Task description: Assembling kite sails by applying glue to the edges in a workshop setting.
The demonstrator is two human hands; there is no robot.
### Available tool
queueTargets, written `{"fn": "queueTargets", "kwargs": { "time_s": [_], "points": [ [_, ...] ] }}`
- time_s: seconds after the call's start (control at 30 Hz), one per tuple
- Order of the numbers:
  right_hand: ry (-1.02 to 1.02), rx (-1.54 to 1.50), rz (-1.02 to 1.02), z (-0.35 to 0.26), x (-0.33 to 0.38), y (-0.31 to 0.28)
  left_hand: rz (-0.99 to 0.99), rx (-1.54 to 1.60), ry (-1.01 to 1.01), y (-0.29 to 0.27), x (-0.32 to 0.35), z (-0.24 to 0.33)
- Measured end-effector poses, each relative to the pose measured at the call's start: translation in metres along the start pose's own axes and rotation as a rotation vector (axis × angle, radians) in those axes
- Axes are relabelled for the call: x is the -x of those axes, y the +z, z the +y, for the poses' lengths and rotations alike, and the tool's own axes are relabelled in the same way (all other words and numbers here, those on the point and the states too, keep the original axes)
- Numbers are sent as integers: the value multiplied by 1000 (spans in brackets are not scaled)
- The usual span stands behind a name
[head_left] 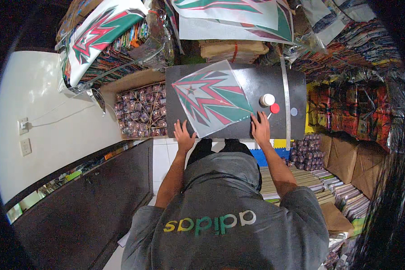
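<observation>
A square kite sheet (220, 96), thin and patterned in green, red, black and pale grey, lies turned cornerwise on a dark tabletop (252, 76). Small white dots run along its near right edge, close to the right corner. My left hand (184, 135) rests with fingers spread at the table's near edge, beside the sheet's lowest corner. At the sheet's right corner, my right hand (260, 129) touches down with its fingers stretched out. Beyond it stand a white-lidded jar (267, 100) and a red cap (275, 108) with a thin white stem.
A metal ruler (286, 103) lies across the table's right side, with a pale disc (294, 111) beside it. Left of the table stands a carton of small bundled spools (139, 108). Stacked kites (351, 49) and printed sheets (234, 22) crowd the far side.
</observation>
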State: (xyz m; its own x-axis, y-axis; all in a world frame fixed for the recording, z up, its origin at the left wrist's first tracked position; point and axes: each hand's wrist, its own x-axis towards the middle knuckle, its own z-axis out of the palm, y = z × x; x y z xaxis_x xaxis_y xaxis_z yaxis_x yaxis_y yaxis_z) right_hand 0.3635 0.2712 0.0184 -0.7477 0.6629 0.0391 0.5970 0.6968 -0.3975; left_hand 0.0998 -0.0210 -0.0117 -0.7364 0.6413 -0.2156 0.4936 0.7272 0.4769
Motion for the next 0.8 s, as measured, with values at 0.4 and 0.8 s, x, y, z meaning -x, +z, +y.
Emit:
{"fn": "queueTargets", "kwargs": {
  "time_s": [0.4, 0.8],
  "points": [
    [47, 112, 32, 3, 14, 10, -3, 26, -5, 0, 0, 0],
    [15, 184, -37, -12, 20, 3, 35, 4, 12, 1, 1, 1]
  ]
}}
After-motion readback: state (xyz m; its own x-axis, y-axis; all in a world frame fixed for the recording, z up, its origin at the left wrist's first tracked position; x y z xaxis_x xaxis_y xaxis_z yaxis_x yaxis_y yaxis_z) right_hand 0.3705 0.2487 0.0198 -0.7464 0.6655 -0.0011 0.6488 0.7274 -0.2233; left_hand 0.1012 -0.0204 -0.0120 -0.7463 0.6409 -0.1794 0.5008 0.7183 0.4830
